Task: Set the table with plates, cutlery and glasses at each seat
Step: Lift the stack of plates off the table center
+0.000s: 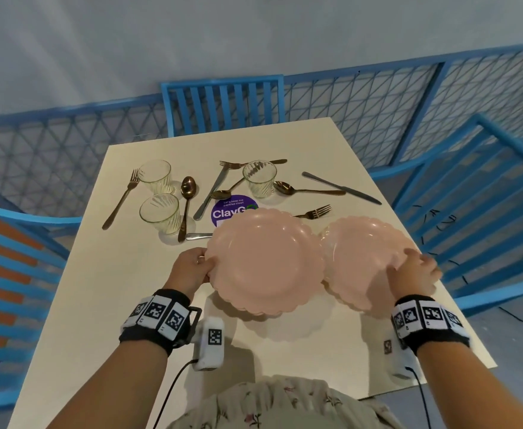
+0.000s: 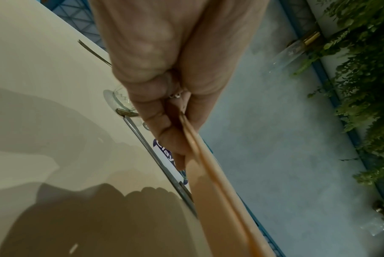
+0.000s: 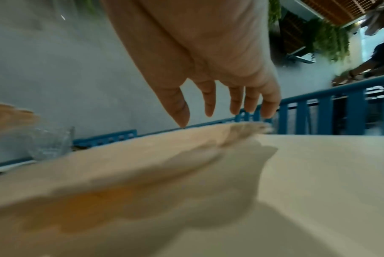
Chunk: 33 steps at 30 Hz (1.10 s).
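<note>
Two pink scalloped plates sit side by side near me. My left hand (image 1: 192, 267) pinches the left plate (image 1: 266, 261) by its left rim and holds it above the cream table (image 1: 124, 305). In the left wrist view my left hand (image 2: 177, 125) grips two thin pink rims (image 2: 219, 208) together. The right plate (image 1: 365, 255) lies on the table. My right hand (image 1: 418, 270) is over its right rim with straight fingers. In the right wrist view the right hand (image 3: 219, 111) has its thumb tip at the plate's edge (image 3: 142, 165).
Beyond the plates stand three glasses (image 1: 156, 176) (image 1: 160, 213) (image 1: 259, 179) among scattered forks (image 1: 120, 201), spoons (image 1: 187, 205) and knives (image 1: 340, 187), around a purple sticker (image 1: 232, 212). Blue chairs stand at the far end (image 1: 223, 103), left (image 1: 12, 258) and right (image 1: 470, 212).
</note>
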Each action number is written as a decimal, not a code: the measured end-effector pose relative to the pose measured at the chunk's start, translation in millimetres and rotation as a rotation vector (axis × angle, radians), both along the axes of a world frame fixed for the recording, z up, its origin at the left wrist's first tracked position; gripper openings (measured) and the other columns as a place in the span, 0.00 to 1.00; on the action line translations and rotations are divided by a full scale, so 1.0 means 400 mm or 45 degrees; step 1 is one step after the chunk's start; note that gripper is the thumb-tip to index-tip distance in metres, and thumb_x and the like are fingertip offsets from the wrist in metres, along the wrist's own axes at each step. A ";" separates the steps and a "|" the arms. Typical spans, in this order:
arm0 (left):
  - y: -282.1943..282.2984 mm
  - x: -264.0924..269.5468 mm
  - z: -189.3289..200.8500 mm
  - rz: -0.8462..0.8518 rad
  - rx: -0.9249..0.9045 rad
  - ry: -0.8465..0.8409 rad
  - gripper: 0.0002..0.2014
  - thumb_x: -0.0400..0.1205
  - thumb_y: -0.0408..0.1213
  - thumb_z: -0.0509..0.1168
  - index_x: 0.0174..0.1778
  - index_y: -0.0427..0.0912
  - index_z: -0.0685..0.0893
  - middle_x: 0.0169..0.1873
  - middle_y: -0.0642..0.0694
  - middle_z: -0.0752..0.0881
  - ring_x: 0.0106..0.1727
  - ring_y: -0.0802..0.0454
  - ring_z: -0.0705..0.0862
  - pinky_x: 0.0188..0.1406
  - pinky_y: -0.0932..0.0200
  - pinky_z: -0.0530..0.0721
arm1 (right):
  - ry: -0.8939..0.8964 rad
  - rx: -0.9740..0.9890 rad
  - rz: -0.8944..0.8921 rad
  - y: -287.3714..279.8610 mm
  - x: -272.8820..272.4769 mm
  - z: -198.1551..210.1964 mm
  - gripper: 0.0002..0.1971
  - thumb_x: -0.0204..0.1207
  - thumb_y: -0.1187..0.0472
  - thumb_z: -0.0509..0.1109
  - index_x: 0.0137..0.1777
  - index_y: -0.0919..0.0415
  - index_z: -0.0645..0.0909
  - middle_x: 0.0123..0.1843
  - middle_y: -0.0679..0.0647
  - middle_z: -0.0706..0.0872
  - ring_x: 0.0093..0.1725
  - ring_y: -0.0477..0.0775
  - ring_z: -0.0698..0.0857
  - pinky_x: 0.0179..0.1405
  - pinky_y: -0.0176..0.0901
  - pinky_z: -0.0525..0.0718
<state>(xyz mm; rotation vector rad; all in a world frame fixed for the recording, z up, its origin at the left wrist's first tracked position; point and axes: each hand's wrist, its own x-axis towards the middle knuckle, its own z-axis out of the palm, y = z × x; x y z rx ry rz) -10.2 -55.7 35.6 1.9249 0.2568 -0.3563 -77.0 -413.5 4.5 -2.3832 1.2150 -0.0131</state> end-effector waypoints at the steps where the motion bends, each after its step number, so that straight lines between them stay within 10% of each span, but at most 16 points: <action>1: -0.001 0.000 -0.002 0.004 0.004 0.001 0.11 0.81 0.27 0.62 0.58 0.28 0.80 0.51 0.28 0.84 0.49 0.37 0.83 0.43 0.52 0.85 | 0.037 0.031 -0.057 -0.012 -0.009 -0.007 0.26 0.78 0.62 0.64 0.76 0.58 0.65 0.78 0.65 0.61 0.76 0.68 0.60 0.71 0.65 0.67; 15: 0.055 -0.037 -0.021 0.148 0.000 0.020 0.11 0.83 0.26 0.57 0.56 0.28 0.81 0.39 0.37 0.83 0.37 0.43 0.80 0.37 0.56 0.81 | -0.485 0.475 -0.304 -0.088 -0.010 -0.006 0.24 0.76 0.63 0.61 0.73 0.66 0.71 0.65 0.70 0.81 0.59 0.71 0.84 0.44 0.52 0.87; 21: 0.086 -0.061 -0.026 0.213 -0.050 0.008 0.11 0.84 0.27 0.55 0.56 0.29 0.81 0.41 0.35 0.83 0.36 0.44 0.79 0.36 0.56 0.80 | -0.578 0.553 0.257 0.107 0.046 0.081 0.24 0.79 0.63 0.63 0.76 0.61 0.68 0.67 0.66 0.80 0.64 0.67 0.80 0.64 0.64 0.80; 25: 0.124 -0.089 -0.029 0.289 -0.151 0.014 0.11 0.86 0.30 0.54 0.54 0.31 0.81 0.35 0.39 0.82 0.33 0.46 0.78 0.34 0.57 0.78 | -0.510 0.624 0.574 0.269 0.057 0.095 0.23 0.80 0.65 0.63 0.75 0.59 0.70 0.67 0.60 0.82 0.66 0.61 0.79 0.62 0.46 0.74; 33: 0.250 -0.158 -0.030 0.453 -0.202 -0.023 0.15 0.87 0.32 0.53 0.44 0.30 0.82 0.28 0.42 0.79 0.29 0.50 0.75 0.27 0.61 0.76 | -0.301 0.550 0.972 0.490 0.096 0.078 0.21 0.84 0.64 0.54 0.75 0.54 0.71 0.70 0.59 0.80 0.70 0.59 0.76 0.69 0.47 0.72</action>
